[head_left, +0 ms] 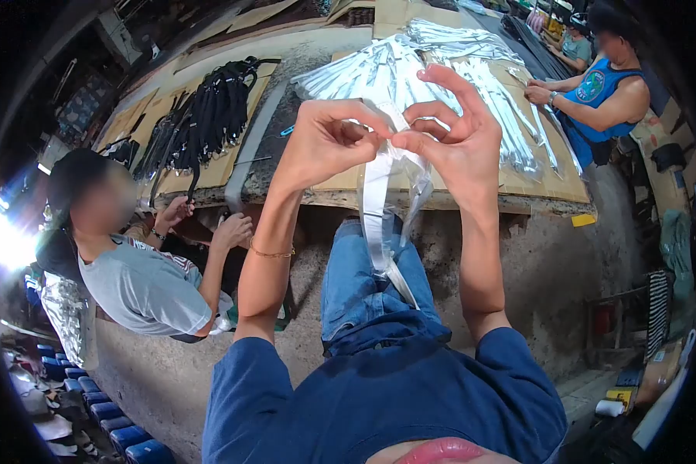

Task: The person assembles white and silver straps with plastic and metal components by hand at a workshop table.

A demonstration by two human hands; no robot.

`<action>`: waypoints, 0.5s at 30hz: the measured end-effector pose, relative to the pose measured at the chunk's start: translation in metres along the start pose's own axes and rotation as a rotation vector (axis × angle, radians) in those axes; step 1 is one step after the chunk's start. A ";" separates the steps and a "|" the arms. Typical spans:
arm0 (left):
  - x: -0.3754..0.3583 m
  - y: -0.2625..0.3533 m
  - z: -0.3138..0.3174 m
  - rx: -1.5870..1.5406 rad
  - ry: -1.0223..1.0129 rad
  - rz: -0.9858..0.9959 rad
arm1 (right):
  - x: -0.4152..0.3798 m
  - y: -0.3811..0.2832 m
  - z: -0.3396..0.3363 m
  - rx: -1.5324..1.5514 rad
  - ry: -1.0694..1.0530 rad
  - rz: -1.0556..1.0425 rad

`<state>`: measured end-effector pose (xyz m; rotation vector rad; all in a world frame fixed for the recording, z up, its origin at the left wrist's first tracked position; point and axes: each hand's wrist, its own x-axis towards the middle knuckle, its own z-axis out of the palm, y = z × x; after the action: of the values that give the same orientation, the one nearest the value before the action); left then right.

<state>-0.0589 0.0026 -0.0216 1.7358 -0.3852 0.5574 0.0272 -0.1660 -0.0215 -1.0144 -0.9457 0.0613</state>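
In front of my chest, over the near edge of the table, a white strap (pixel 374 189) hangs down with clear plastic wrap (pixel 419 185) around or beside it. My left hand (pixel 325 143) pinches its upper part between thumb and index finger. My right hand (pixel 460 139) pinches at the same spot with the thumb and nearer fingers, another finger raised. The fingertips almost meet, and what exactly lies between them is partly hidden. The strap's lower end dangles in front of my jeans. Just beyond my hands lies a pile of white straps in clear plastic (pixel 371 69).
Cardboard covers parts of the table (pixel 549 182). Black straps (pixel 216 108) lie in a heap on its left side. A person in a grey shirt (pixel 143 278) sits close on my left; another in a blue tank top (pixel 603 89) handles straps at the far right.
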 end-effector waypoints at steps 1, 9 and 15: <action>0.000 0.000 0.001 -0.021 0.029 0.000 | 0.000 -0.001 -0.001 0.000 -0.002 -0.001; -0.003 -0.003 0.007 0.035 0.116 -0.060 | -0.005 0.004 -0.001 -0.145 0.033 0.156; -0.002 0.013 0.013 0.072 0.100 -0.103 | -0.008 0.002 0.004 -0.148 0.034 0.159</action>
<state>-0.0658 -0.0134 -0.0144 1.7775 -0.2063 0.5874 0.0203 -0.1655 -0.0279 -1.2229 -0.8468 0.1079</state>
